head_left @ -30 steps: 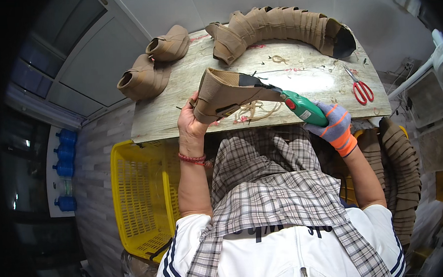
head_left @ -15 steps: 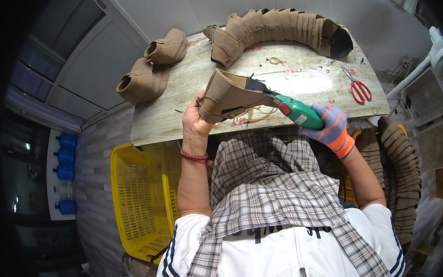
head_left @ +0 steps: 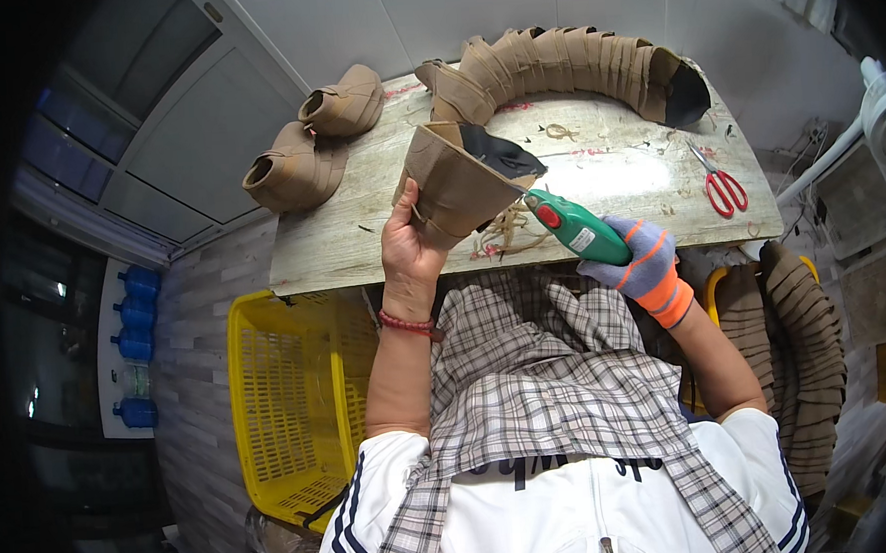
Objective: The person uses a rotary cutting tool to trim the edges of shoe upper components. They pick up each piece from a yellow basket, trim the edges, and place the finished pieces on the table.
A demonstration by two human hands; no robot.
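Shoe upper (head_left: 458, 181), brown, is sitting in your grip upper centre of frame, over the table (head_left: 331, 247); your bare left hand (head_left: 413, 246) is clasping its lower left part. Your gloved right hand (head_left: 637, 266), well apart, is gripping a green tool (head_left: 579, 231), tip pointing at the right end; can't tell if touching. Red-handled scissors (head_left: 727, 191) are lying right, nested uppers (head_left: 552, 67) curving along the top.

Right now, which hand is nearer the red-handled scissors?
Right. Your right hand, gripping the green tool, is left of the scissors, toward your body; your left hand, holding the brown upper, is farther left.
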